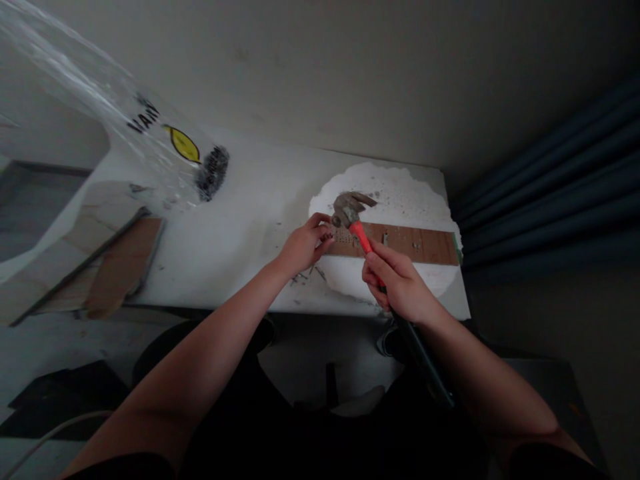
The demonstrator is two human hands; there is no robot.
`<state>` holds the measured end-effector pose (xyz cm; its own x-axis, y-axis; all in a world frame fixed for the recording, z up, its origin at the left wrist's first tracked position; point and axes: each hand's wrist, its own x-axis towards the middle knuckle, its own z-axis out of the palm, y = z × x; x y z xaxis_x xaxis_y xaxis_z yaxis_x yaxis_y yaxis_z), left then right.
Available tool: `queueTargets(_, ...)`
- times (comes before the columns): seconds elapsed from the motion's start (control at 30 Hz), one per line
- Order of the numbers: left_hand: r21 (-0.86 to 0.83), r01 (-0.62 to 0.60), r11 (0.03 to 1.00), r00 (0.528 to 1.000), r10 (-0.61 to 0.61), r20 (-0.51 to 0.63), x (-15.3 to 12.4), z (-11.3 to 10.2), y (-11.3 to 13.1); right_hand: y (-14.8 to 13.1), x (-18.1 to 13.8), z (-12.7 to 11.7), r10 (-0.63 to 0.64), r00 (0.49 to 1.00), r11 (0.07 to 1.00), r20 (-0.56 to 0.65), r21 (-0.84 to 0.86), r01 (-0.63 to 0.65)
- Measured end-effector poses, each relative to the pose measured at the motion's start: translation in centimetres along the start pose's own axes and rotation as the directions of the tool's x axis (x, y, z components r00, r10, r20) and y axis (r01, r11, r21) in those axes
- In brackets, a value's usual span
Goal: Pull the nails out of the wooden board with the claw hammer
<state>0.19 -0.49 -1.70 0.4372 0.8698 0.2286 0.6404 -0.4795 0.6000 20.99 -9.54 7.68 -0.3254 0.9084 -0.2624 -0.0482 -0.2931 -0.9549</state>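
My right hand point(397, 283) is closed around the red handle of a claw hammer point(350, 210). The grey hammer head hovers over the left end of a narrow wooden strip point(410, 243). That strip lies across a round white pad point(400, 193) on the white table point(240, 227). My left hand point(305, 243) rests at the strip's left end with its fingers pinched together, just beside the hammer head. What the fingers pinch is too small to make out. Small holes dot the strip's left end, and a few small nails lie under my left wrist.
A clear plastic bag point(150, 140) with a yellow label and dark contents lies at the table's left. Wooden boards point(120, 263) lean off the left corner. A wall runs behind the table, and dark blue curtains point(555, 180) hang at the right. My legs are below the table's front edge.
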Motion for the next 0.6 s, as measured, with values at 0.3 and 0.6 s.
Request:
queueTargets(0.3,-0.001,-0.005,1.000,1.000,0.005,-0.013,-0.02,0.21,-0.29,0.76,0.49,-0.21,-0.017,1.000,1.000,0.016,0.009,0.017)
queueTargets(0.6,-0.015,-0.010,1.000,1.000,0.010,-0.028,-0.02,0.45,-0.62,0.84,0.46,0.10,-0.022,1.000,1.000,0.006,-0.015,0.022)
